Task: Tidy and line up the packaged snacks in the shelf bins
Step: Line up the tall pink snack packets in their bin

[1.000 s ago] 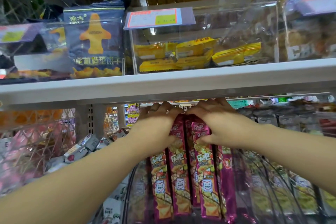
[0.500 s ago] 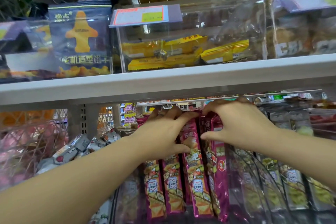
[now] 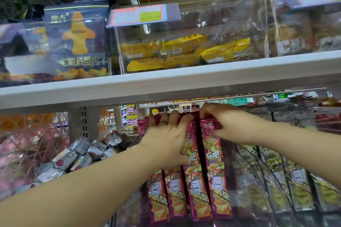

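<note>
Under the white shelf (image 3: pixel 166 86), long purple packets (image 3: pixel 197 190) run front-to-back; left hand (image 3: pixel 166 140) presses them flat-fingered, right hand (image 3: pixel 227 125) apparently pinches one far end.

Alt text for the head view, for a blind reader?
The left hand presses and the right hand pinches long purple snack packets lined up under a white shelf. Yellow packets lie in a clear box above.

Glossy foil snack packs (image 3: pixel 195 188); clear glossy plastic bin (image 3: pixel 230 29); matt shelf edge (image 3: pixel 166 83).

Snack packs (image 3: pixel 196 191) line up below the shelf (image 3: pixel 166 86).
</note>
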Available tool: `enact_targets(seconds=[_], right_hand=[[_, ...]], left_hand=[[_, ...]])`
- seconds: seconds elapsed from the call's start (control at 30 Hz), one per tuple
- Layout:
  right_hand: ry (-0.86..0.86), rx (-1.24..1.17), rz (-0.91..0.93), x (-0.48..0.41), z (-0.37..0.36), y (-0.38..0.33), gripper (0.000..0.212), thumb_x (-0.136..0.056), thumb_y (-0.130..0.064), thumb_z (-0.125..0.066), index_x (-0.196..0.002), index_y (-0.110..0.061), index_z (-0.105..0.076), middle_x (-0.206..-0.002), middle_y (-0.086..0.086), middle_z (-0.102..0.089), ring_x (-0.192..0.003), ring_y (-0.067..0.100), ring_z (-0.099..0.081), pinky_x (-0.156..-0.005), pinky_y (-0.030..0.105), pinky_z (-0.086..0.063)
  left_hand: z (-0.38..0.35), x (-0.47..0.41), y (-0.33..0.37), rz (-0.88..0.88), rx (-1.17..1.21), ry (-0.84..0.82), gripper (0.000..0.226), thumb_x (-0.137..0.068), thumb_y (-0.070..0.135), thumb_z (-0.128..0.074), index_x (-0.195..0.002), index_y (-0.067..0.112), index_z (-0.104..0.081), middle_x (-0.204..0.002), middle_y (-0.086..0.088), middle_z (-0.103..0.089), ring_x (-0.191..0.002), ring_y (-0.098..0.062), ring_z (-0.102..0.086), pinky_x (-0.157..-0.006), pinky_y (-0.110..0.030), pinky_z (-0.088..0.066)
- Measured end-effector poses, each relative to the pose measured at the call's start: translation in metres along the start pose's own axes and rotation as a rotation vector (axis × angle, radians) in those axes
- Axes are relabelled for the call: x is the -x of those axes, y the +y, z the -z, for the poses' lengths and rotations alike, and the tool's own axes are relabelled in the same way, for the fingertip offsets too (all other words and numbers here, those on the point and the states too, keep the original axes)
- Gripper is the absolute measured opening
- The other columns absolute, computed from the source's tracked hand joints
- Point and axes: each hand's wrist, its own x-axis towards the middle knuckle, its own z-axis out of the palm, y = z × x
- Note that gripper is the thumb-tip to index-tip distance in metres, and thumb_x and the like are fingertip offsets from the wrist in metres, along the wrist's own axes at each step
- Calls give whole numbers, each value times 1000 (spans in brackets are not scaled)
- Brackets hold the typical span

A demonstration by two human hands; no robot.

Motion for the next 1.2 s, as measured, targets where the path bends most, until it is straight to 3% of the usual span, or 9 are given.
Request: enact_targets(seconds=[0.13,0.4,0.7,0.8,1.0,1.07,1.2], right_hand=[[24,165,8,6,1,-5,54,-77,-43,-71,-122,-33,-42,-120,-6,-51,-114,15,-43,-92,37,-45],[81,267,30,20,3,-16,64,-79,-46,-64,-135,-32,-38,-136,-6,-41,-127,17,-32,-103,35,-36],[-10,247,101,52,29,-46,42,-87,-45,-57,-127,-39,-48,-125,-13,-50,-118,12,-43,-99,33,-33],[-11,201,110,60,33,-58,41,-88,-46,-56,-128,-39,-49,-130,-13,-51,-121,11,-44,-102,33,-33],[-1,8,125,71,30,-97,35,-85,-46,-58,-119,-37,-57,-115,-15,-63,-105,10,-57,-89,34,-49],[13,-68,133,76,25,-115,30,-84,-45,-60,-113,-36,-61,-111,-16,-65,-95,6,-59,-84,31,-49],[26,-227,164,94,10,-154,25,-84,-41,-63,-108,-33,-66,-99,-15,-67,-90,5,-59,-83,31,-49]], left_hand=[[-1,-4,1,-33,-58,26,109,-75,62,-64,-148,21,6,-145,-9,-15,-136,-31,-23,-111,-61,-16],[-1,-5,5,-48,-26,13,114,-74,64,-64,-149,19,8,-151,-6,-11,-140,-26,-18,-113,-61,-12],[20,14,-2,-25,23,-15,107,-80,63,-56,-148,26,18,-155,-1,2,-144,-26,-7,-115,-57,-8],[32,27,-6,-1,50,-47,89,-86,56,-53,-149,29,4,-154,-2,-4,-142,-27,-17,-113,-53,-14],[68,82,-25,30,270,56,43,-92,51,-46,-133,38,-42,-134,13,-47,-120,-15,-49,-103,-36,-35],[74,109,-33,68,345,75,34,-92,48,-48,-124,39,-50,-122,17,-56,-110,-12,-55,-92,-34,-46],[65,166,-51,174,464,81,24,-92,38,-54,-115,38,-58,-103,22,-57,-96,-3,-58,-83,-32,-50]])
